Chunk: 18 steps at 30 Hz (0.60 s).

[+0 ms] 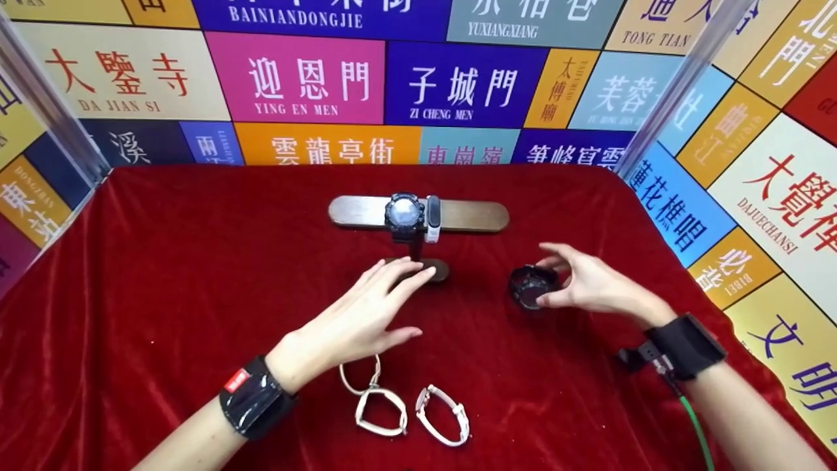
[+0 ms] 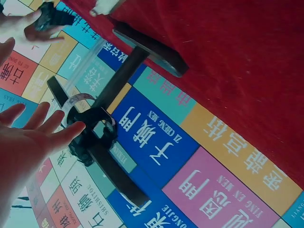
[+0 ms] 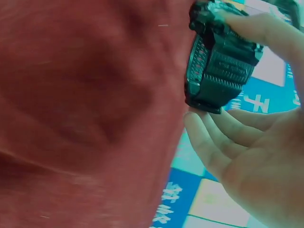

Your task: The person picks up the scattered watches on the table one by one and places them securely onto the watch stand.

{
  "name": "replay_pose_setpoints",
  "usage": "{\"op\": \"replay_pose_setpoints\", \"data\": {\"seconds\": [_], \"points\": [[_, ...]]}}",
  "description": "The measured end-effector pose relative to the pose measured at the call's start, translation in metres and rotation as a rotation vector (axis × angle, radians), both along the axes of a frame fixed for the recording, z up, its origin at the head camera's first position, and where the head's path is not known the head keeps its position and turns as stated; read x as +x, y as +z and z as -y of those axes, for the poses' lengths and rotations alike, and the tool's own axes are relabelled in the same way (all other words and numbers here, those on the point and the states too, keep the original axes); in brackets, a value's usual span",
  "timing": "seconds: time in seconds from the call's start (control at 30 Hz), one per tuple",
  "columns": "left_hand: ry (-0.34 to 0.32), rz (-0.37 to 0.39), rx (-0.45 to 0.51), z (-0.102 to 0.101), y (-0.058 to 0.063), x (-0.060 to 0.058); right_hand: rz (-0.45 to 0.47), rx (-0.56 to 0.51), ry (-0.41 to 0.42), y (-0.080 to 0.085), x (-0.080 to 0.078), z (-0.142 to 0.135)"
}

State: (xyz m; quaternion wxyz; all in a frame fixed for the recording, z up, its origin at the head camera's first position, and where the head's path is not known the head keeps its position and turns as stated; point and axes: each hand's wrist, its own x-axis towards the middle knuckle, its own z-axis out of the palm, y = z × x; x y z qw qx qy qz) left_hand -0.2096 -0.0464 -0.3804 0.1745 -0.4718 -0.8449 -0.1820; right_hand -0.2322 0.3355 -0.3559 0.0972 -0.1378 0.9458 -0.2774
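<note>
My right hand (image 1: pixel 592 284) pinches a black watch (image 1: pixel 528 288) between thumb and fingers, to the right of the watch stand. Its chunky strap (image 3: pixel 223 71) is looped closed in the right wrist view. With fingers extended, my left hand (image 1: pixel 356 320) holds nothing; its fingertips overlap the stand's oval base (image 1: pixel 439 269) in the head view, and whether they touch it I cannot tell. On the stand's horizontal bar (image 1: pixel 480 216) hang another black watch (image 1: pixel 404 212) and a white band with a dark screen (image 1: pixel 433 212), side by side near the middle.
A white-strapped watch (image 1: pixel 448 418) and a pale looped band (image 1: pixel 381 430) lie on the red cloth (image 1: pixel 196 294) at the front. A thinner cord loop (image 1: pixel 350 383) is partly hidden by my left hand. Clear posts and a wall of colourful signs (image 1: pixel 301 82) stand behind.
</note>
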Motion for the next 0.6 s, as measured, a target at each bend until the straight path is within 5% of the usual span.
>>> {"op": "replay_pose_setpoints", "data": {"seconds": [0.37,0.6], "points": [[-0.139,0.008,0.015,-0.040,0.036,-0.009,0.008,0.167,0.159,0.086,0.020,0.039],[-0.218,0.034,-0.068,-0.057,0.072,-0.011,-0.003,0.191,0.252,0.113,0.027,0.063]]}}
